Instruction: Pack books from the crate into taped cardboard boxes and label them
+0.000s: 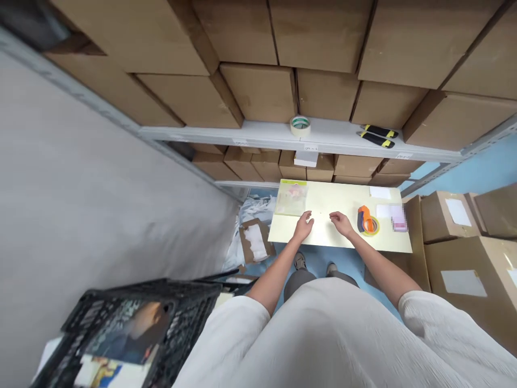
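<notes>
One clear pouch (291,201) lies, green edge (294,182) facing away.

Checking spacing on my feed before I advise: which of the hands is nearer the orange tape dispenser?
Right. The right hand is just left of the orange tape dispenser, apart from it; the left hand is farther left, beyond the right one.

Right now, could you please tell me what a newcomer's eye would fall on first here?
A newcomer would probably notice the bright orange tape dispenser on the right of the pale cream table first. Then come the bare left hand and right hand, apart near its middle, and the brown cardboard boxes lining the grey metal shelves beyond.
</notes>
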`<state>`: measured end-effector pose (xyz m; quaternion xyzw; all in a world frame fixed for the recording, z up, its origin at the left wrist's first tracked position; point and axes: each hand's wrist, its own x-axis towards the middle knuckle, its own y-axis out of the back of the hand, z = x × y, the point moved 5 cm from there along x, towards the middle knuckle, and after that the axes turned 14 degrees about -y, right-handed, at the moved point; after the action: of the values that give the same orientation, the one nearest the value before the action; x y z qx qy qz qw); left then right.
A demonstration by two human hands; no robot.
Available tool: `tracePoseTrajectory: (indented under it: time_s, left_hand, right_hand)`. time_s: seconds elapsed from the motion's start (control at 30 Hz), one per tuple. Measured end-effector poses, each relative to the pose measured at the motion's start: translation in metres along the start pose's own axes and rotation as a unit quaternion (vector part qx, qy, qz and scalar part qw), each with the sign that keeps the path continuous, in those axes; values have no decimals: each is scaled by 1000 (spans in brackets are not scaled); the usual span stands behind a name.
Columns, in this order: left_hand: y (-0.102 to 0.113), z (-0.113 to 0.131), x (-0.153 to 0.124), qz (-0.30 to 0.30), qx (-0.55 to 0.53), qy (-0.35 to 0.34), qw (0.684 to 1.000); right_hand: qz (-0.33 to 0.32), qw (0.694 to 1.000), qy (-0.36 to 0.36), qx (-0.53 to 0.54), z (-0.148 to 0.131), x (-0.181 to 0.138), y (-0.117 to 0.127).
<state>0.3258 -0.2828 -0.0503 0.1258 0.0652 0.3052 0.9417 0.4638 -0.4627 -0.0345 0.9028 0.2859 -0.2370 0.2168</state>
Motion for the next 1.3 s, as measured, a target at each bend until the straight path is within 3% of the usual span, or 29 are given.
tracePoseTrajectory:
  time_s: [0.1,0.23,0.37,0.53,0.73,0.9,1.13,1.3]
  left_hand:
    - [1,1,-33,54,2,17,998]
    - [17,2,-86,118,-2,28,993]
    - [51,1,-145,200,-6,46,979]
    - [103,2,-230,298,-13,57,953]
    - [159,2,-354,395,-12,46,917]
    - [194,-7,-470,450,5,41,892]
    - [240,-19,-627,532,39,55,844]
    - [265,-29,-713,601,30,78,795]
  right_hand:
    - [-65,998,8,-18,2,-6,-9]
    - [-149,988,20,-48,3,-20,-40]
    - [-231,968,49,-89,3,-46,-90]
    - [-321,930,105,-147,6,-99,-171]
    - [-412,872,163,-207,24,-197,-266]
    - [-471,832,185,-228,62,-294,-333]
    - [-539,775,212,-253,116,-431,-410]
    - [-585,720,226,-298,147,-510,-454]
